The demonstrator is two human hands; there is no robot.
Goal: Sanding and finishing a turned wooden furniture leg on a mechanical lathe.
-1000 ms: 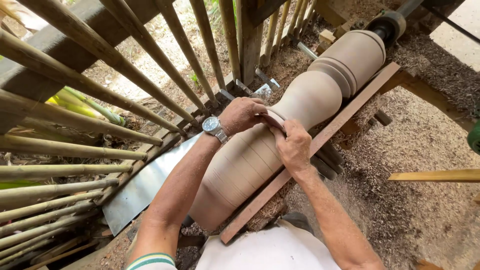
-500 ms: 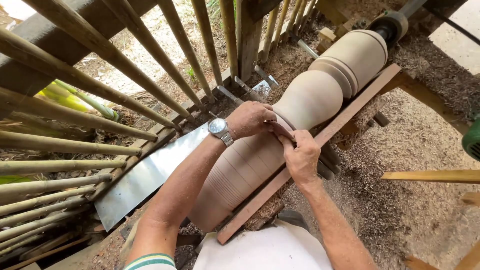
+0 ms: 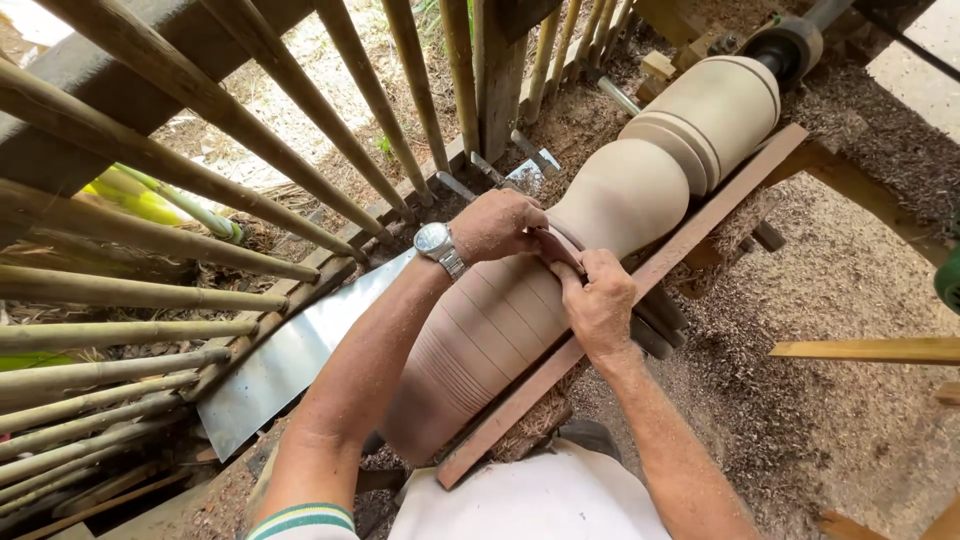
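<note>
A large turned wooden baluster (image 3: 620, 190) lies on a lathe, running from near my body up to the far right. My left hand (image 3: 495, 225), with a wristwatch, and my right hand (image 3: 600, 300) both press a reddish-brown strip of sandpaper (image 3: 562, 248) over the narrow waist of the piece. The strip curves over the wood between my two hands. Fine grooves ring the thick lower section (image 3: 470, 340).
A long wooden tool rest board (image 3: 650, 275) runs along the right side of the piece. Sawdust and shavings (image 3: 830, 330) cover the ground at right. Slanted wooden poles (image 3: 200, 150) and a metal sheet (image 3: 290, 360) stand at left. The lathe's dark end (image 3: 790, 45) is top right.
Both hands and the sandpaper have shifted slightly up along the piece toward the waist. The view itself has moved a little.
</note>
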